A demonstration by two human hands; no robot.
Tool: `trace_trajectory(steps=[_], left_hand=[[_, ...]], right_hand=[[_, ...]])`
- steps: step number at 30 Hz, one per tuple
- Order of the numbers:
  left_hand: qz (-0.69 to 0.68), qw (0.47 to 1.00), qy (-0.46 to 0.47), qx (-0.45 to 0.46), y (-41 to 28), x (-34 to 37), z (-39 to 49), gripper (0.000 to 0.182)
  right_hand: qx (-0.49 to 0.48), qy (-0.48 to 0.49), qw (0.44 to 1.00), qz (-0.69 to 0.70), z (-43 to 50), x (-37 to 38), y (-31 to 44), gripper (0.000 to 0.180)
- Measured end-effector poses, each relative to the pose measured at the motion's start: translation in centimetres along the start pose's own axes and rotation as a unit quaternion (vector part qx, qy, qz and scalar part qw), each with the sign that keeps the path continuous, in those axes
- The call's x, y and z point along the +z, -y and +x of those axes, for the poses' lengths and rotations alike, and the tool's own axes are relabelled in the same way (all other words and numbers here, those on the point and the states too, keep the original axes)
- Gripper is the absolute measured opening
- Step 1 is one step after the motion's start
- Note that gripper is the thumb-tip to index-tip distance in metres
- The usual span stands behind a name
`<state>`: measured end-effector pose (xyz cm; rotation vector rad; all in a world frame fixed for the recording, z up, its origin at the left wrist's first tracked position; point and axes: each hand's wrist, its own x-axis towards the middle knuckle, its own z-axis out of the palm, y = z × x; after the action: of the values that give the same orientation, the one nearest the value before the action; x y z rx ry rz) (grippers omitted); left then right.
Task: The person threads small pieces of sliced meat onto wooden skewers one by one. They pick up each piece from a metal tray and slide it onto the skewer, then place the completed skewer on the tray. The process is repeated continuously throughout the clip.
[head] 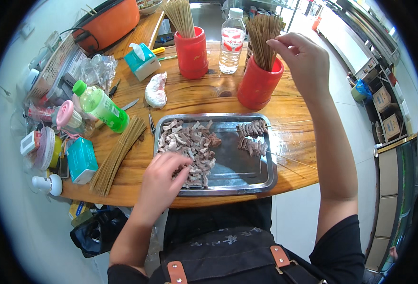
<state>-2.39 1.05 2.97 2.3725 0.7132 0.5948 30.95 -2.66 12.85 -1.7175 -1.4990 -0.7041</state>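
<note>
My left hand (164, 177) is over the left half of a metal tray (237, 190), its fingertips at a heap of sliced meat pieces (186, 140). Its fingers and thumb are bent toward each other; whether a piece is between them is hidden. On the tray's right side lie threaded meat skewers (252, 128), their bare stick ends crossing the rim. My right hand (303, 53) is raised at the bundle of bamboo skewers (262, 39) standing in the right red cup (258, 88). Thumb and forefinger touch the bundle's right side, but a grip on any stick is unclear.
Behind the tray stand another red cup (192, 56) of skewers and a water bottle (231, 46). At left are a tied skewer bundle (118, 156), a green bottle (104, 108), tissue boxes (82, 159) and a knife (130, 104). A wrapped white item (156, 90) lies behind the tray.
</note>
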Motion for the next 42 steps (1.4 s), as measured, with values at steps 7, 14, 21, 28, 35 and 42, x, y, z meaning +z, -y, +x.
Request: trace_trajectory(steps=[7, 14, 21, 28, 35, 42], left_hand=[[0.156, 0.981, 0.025, 0.115, 0.4, 5.4, 7.5, 0.017], [0.248, 0.951, 0.09, 0.159, 0.9, 6.7, 8.7, 0.021], [-0.198, 0.973, 0.076, -0.093, 0.6, 4.0, 7.2, 0.013], [0.028, 0.99, 0.078, 0.11, -0.2, 5.2, 6.6, 0.019], [0.138, 0.971, 0.128, 0.146, -1.9, 7.0, 6.6, 0.015], [-0.357, 0.911, 0.12, -0.167, -2.2, 5.6, 5.9, 0.009]], right_hand=[[0.003, 0.035, 0.996, -0.088, 0.5, -2.3, -0.6, 0.024], [-0.078, -0.144, 0.986, 0.019, 1.0, -9.2, 1.1, 0.011], [-0.026, -0.029, 0.918, 0.396, -7.5, -18.3, 3.7, 0.015], [0.496, 0.158, 0.593, 0.614, -18.5, -7.9, 8.9, 0.004], [0.529, 0.247, 0.589, 0.559, -22.0, -8.8, 12.9, 0.023], [0.362, 0.253, 0.831, 0.338, -22.4, -9.1, 12.0, 0.017]])
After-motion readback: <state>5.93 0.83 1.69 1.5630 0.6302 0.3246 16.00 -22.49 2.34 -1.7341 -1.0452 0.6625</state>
